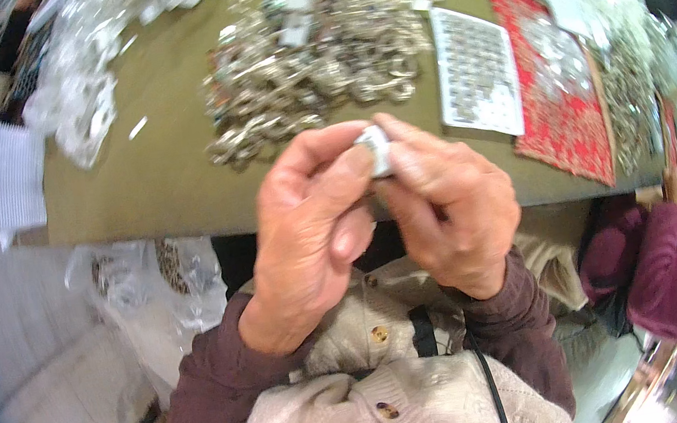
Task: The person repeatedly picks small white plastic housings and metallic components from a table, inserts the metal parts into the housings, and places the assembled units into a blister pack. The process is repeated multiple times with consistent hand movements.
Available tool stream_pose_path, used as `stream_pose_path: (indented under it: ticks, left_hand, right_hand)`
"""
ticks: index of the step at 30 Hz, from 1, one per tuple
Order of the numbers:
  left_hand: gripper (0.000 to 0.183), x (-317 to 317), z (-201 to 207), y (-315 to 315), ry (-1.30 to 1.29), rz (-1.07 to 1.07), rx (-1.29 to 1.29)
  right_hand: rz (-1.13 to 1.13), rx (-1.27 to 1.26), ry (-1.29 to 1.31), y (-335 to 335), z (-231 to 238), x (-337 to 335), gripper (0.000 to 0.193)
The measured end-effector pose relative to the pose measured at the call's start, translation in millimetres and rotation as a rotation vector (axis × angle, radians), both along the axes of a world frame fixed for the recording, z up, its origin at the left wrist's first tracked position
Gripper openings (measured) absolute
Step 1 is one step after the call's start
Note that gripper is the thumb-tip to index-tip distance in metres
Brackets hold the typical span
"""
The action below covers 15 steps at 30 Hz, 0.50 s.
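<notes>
Between my fingertips, over the table's near edge, is a small white piece (379,152), like a tag or a folded bit of paper. Thumb and index finger of my left hand (293,226) pinch its left side. On the other side my right hand (457,208) grips it, fingers curled. The fingers cover most of the piece, and whether anything sits inside it I cannot tell. Just beyond my hands lies a wide heap of shiny silvery metal jewellery (366,39), apparently rings or bangles. Two small pale packets (295,14) rest on the heap.
To the right lie a white sheet (475,71) with rows of small pictures and a red patterned panel (550,86). Clear plastic bags (78,110) crowd the far left; a pleated white sheet (2,176) overhangs the left edge. A person in a maroon top (671,268) sits at right.
</notes>
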State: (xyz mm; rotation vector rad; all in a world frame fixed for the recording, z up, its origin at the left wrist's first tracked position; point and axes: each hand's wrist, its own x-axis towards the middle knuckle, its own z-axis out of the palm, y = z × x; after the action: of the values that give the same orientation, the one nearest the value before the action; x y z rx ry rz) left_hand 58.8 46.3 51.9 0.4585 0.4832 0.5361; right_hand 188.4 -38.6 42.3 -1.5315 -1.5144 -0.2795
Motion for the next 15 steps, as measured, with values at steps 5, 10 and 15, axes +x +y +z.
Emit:
stream_pose_path:
  ticks: [5,10,15]
  left_hand:
    - [0.020,10,1,-11,-0.010,0.011,0.060]
    - [0.017,22,1,-26,0.002,-0.045,0.019]
    - [0.016,34,8,-23,0.057,-0.101,0.162]
  right_hand:
    - [-0.037,0.009,-0.200,-15,8,12,0.026]
    - [-0.062,0.014,-0.071,-35,3,13,0.033]
    - [-0.092,-0.137,0.136,-80,7,52,0.037]
